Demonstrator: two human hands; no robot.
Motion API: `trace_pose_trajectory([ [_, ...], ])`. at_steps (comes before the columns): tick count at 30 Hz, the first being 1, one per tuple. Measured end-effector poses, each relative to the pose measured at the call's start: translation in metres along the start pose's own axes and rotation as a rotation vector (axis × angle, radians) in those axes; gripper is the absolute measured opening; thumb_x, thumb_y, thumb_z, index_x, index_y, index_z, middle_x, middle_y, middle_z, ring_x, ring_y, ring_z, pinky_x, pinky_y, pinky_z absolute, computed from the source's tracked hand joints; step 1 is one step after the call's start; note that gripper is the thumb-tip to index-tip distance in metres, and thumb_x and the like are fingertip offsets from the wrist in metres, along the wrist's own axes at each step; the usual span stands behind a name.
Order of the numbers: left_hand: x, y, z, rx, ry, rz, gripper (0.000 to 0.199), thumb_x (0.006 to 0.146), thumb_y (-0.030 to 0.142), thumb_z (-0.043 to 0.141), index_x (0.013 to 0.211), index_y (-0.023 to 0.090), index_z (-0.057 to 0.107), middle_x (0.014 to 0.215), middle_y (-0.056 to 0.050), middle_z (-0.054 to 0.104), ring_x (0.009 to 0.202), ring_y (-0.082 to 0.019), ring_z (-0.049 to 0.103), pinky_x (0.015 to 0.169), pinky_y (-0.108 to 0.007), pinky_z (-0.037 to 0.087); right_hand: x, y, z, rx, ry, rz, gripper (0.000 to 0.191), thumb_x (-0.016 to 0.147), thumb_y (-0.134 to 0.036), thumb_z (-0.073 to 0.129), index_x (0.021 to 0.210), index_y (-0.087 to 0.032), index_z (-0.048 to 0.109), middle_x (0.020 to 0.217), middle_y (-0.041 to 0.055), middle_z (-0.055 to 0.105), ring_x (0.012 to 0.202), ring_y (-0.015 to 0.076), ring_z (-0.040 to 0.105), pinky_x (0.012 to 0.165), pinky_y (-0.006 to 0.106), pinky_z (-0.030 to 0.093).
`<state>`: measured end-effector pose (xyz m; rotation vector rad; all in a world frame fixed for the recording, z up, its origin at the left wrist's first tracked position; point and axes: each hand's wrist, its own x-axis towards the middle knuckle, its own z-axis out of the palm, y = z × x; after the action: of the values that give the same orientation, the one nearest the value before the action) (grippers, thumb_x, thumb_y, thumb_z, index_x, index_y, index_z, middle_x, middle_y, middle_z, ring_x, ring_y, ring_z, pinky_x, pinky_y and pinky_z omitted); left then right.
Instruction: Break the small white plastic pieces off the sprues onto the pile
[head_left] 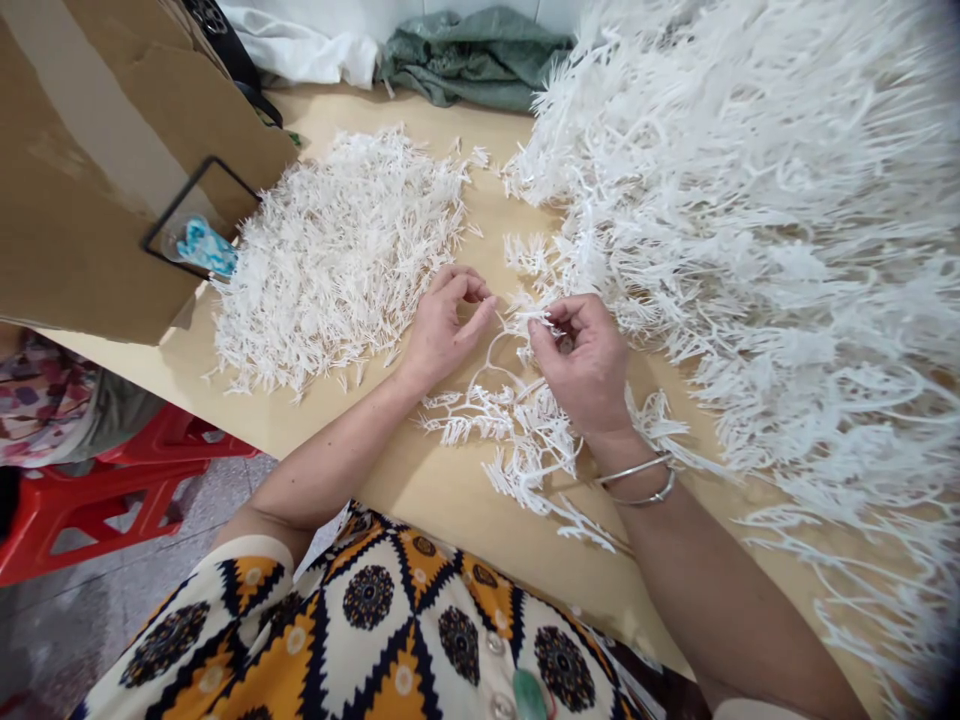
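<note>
My right hand is closed in a pinch on a white plastic sprig with fine, needle-like tips. Just left of it, my left hand has its thumb and forefinger brought together at the sprig's near end; exactly what lies between these fingertips is hard to make out. A thin curved stem hangs below, between the hands. More white branched plastic sprigs lie on the table under my right hand and wrist.
Small white plastic pieces form a heap on the left. A much larger pile of long white branches covers the right side. A cardboard box, a clear cup and green cloth border the tan table. Red stools stand lower left.
</note>
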<state>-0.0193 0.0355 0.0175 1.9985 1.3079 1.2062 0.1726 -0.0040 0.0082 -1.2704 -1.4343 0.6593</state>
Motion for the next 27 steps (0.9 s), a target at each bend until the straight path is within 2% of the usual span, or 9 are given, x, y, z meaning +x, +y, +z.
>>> trace_pose_trajectory([
  [3,0.001,-0.008,0.000,-0.008,0.039,-0.004,0.017,0.102,0.032,0.065,0.088,0.022,0.059,0.093,-0.002,0.067,0.086,-0.013,0.062,0.084,-0.030,0.054,0.001,0.003,-0.002,0.038,0.001,0.009,0.013,0.089,-0.022,0.070,0.096,-0.025,0.059,0.082,-0.0027,0.061,0.069,0.0129,0.055,0.068,0.032,0.048],
  [6,0.000,-0.007,-0.002,-0.014,0.067,0.029,0.015,0.104,0.036,0.063,0.096,0.023,0.060,0.095,-0.002,0.067,0.084,-0.013,0.062,0.082,-0.030,0.054,0.001,0.005,-0.004,0.037,-0.001,0.016,0.009,0.090,-0.023,0.068,0.097,-0.025,0.062,0.083,-0.0020,0.063,0.069,0.0136,0.056,0.069,0.032,0.049],
  [9,0.000,0.002,-0.004,-0.002,0.047,0.148,0.022,0.105,0.046,0.062,0.112,0.025,0.064,0.111,-0.006,0.069,0.095,-0.015,0.066,0.089,-0.034,0.056,0.001,0.004,-0.004,-0.021,-0.030,-0.003,0.005,0.090,-0.022,0.067,0.095,-0.024,0.066,0.081,-0.0017,0.065,0.068,0.0141,0.057,0.068,0.032,0.049],
  [11,0.000,0.008,-0.005,0.034,-0.026,0.233,0.029,0.103,0.051,0.064,0.118,0.027,0.067,0.121,-0.007,0.068,0.109,-0.018,0.067,0.098,-0.037,0.056,0.001,0.003,-0.005,-0.075,-0.052,-0.040,0.006,0.090,-0.021,0.067,0.096,-0.024,0.069,0.083,-0.0008,0.068,0.069,0.0147,0.058,0.069,0.033,0.050],
  [13,0.000,0.010,-0.004,0.088,-0.111,0.260,0.032,0.101,0.054,0.066,0.118,0.027,0.070,0.121,-0.007,0.070,0.115,-0.019,0.067,0.103,-0.039,0.055,0.000,0.001,-0.005,-0.110,-0.063,-0.085,0.008,0.090,-0.020,0.067,0.097,-0.024,0.071,0.086,0.0002,0.069,0.072,0.0151,0.060,0.070,0.033,0.050],
  [16,0.001,0.008,-0.002,0.109,-0.173,0.237,0.026,0.103,0.049,0.065,0.110,0.024,0.072,0.114,-0.006,0.074,0.111,-0.018,0.068,0.102,-0.037,0.054,-0.001,-0.001,-0.005,-0.136,-0.064,-0.116,0.008,0.090,-0.019,0.067,0.095,-0.024,0.072,0.086,0.0004,0.070,0.071,0.0150,0.060,0.071,0.033,0.051],
  [22,0.002,0.007,-0.002,0.092,-0.246,0.177,0.015,0.104,0.037,0.067,0.104,0.022,0.069,0.104,-0.002,0.078,0.101,-0.016,0.070,0.096,-0.034,0.051,-0.001,-0.002,-0.003,-0.126,-0.029,-0.018,0.005,0.089,-0.025,0.072,0.093,-0.024,0.070,0.080,-0.0019,0.070,0.067,0.0144,0.058,0.069,0.032,0.051],
  [27,0.001,0.010,-0.004,-0.019,-0.199,0.157,0.018,0.106,0.036,0.062,0.095,0.022,0.064,0.092,-0.001,0.072,0.089,-0.014,0.065,0.084,-0.031,0.051,-0.001,-0.002,-0.003,-0.113,-0.045,-0.006,0.007,0.088,-0.025,0.071,0.095,-0.024,0.069,0.079,-0.0020,0.068,0.068,0.0147,0.059,0.070,0.033,0.050],
])
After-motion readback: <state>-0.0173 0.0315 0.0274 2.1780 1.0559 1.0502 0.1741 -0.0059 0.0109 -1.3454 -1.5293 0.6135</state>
